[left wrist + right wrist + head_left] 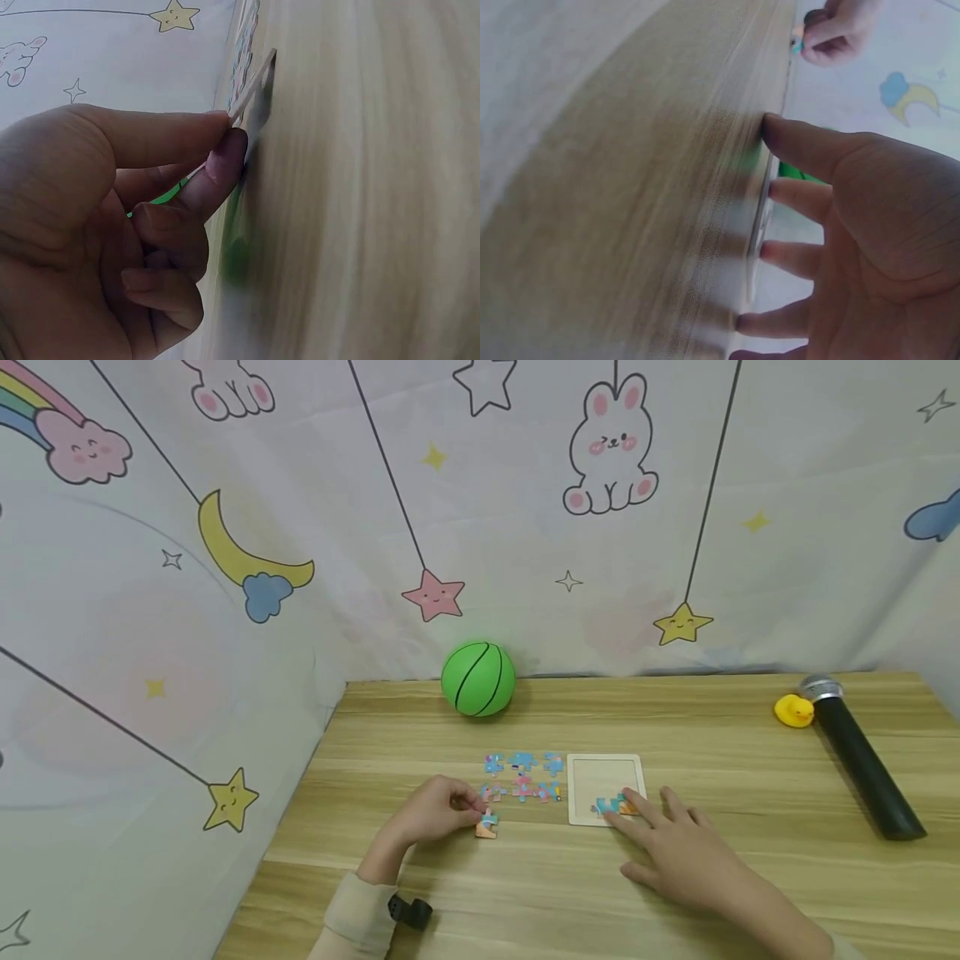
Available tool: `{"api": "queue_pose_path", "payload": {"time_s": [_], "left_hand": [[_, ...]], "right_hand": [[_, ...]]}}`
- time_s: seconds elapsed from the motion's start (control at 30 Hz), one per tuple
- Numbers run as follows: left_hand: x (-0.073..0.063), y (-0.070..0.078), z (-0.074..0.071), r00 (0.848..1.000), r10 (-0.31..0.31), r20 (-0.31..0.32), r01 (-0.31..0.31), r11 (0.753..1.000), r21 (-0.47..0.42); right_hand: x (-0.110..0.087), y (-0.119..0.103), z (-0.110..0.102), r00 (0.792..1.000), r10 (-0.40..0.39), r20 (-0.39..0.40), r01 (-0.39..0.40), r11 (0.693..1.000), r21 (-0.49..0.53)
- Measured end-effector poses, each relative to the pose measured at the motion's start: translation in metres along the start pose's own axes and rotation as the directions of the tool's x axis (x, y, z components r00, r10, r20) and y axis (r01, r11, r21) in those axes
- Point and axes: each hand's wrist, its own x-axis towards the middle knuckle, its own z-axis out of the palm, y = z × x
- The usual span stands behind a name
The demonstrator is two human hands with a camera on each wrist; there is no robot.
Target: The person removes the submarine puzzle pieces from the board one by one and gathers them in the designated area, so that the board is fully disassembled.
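Note:
My left hand (435, 812) pinches a puzzle piece (487, 827) between thumb and index finger; in the left wrist view the piece (255, 86) is seen edge-on, tilted close over the table. Just beyond it lie two rows of loose puzzle pieces (523, 787), blue above and pink below. My right hand (678, 852) has its fingers spread, with fingertips at the lower right of a square wooden puzzle frame (568, 789). Joined pieces (604, 806) in blue and orange lie along the frame's bottom, partly hidden by those fingers.
A green ball (478, 679) sits at the table's back edge, against the patterned cloth (525, 543). At the right lie a yellow rubber duck (793, 711) and a black microphone (862, 760). The wooden table (540, 893) extends toward me.

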Motion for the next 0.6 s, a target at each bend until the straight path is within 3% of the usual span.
{"api": "queue_pose_path", "payload": {"time_s": [0.33, 0.6], "left_hand": [[0.001, 0.001, -0.001, 0.999, -0.007, -0.045, 0.010, 0.997, 0.074], [0.010, 0.022, 0.002, 0.999, 0.029, -0.040, -0.025, 0.996, 0.082]], "right_hand": [[0.000, 0.000, 0.001, 1.000, -0.010, -0.027, 0.010, 1.000, -0.006], [0.000, 0.001, 0.000, 1.000, -0.004, -0.012, 0.004, 1.000, -0.004]]}}
